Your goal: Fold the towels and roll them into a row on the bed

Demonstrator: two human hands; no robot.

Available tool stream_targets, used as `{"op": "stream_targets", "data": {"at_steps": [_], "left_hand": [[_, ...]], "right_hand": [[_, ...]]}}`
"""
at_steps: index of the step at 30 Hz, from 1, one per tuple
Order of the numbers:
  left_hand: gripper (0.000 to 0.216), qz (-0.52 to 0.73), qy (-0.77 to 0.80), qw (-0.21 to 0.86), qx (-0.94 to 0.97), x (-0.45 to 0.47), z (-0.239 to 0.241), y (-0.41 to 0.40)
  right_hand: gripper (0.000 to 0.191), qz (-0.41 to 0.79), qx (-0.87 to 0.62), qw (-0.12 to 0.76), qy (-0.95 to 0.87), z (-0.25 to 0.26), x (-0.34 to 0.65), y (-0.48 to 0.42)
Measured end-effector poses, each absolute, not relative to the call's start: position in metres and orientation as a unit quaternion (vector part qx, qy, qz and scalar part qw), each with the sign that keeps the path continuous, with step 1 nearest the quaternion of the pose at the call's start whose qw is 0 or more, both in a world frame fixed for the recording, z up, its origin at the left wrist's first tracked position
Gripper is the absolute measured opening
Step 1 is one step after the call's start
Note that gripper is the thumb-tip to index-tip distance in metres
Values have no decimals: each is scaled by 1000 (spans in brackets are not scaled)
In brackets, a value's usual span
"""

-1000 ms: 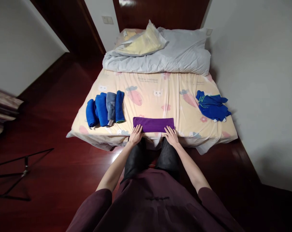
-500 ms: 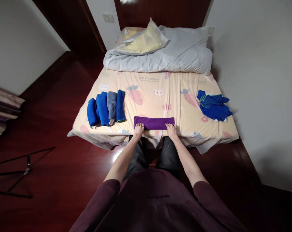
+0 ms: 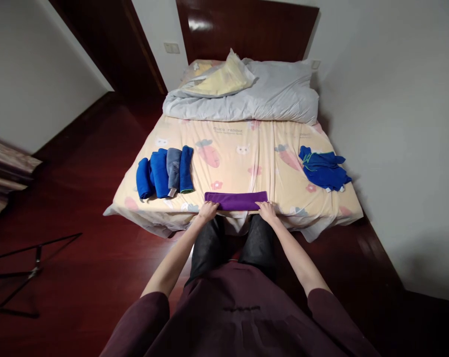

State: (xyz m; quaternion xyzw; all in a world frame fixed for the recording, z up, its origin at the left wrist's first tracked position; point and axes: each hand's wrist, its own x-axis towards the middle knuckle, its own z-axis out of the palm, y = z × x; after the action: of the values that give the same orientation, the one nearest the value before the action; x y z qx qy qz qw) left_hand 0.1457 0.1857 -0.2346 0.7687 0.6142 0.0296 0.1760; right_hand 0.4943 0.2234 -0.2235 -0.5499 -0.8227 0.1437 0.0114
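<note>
A purple towel (image 3: 236, 201), folded into a long narrow strip, lies along the near edge of the bed. At its left end my left hand (image 3: 208, 210) has its fingers closed on the lower corner. My right hand (image 3: 267, 210) is closed in the same way on the lower right corner, fingertips over the cloth. To the left, several rolled towels stand side by side: blue ones (image 3: 159, 173) and a grey-blue one (image 3: 173, 171) with a white tag. A crumpled pile of blue cloth (image 3: 324, 169) with green trim sits on the right.
The bed (image 3: 232, 148) wears a cream printed sheet. A grey quilt (image 3: 243, 106) and a yellow pillow (image 3: 224, 77) are heaped by the dark headboard (image 3: 247, 29). A black tripod leg stand (image 3: 34, 270) is on the floor at left; a wall (image 3: 395, 124) borders the right.
The view has tilted up a little, so the bed sits lower in the picture. Both hands have slid slightly toward the towel's near edge, covering less of it.
</note>
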Motion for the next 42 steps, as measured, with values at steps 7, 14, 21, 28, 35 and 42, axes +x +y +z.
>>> {"op": "stream_targets", "data": {"at_steps": [7,14,21,28,35,42], "left_hand": [[45,137,631,301,701,108,-237,189],[48,329,652,382,566,97,-271,191],[57,362,683,371,515,100,-295,198],[47,276,745,339,503,101,-286,205],[44,186,788,312,497,108,-271,209],[50,107,805,282,511,111,-263,219]], "right_hand": [[35,351,-554,193,-730,-225,523,235],[42,419,-588,324,-611,-241,524,239],[45,405,-613,391,-554,-258,518,248],[42,396,-635,383,-542,-272,517,258],[39,397,-656,347,-540,-276,517,263],[34,371,-681,303,-554,-273,516,269]]}}
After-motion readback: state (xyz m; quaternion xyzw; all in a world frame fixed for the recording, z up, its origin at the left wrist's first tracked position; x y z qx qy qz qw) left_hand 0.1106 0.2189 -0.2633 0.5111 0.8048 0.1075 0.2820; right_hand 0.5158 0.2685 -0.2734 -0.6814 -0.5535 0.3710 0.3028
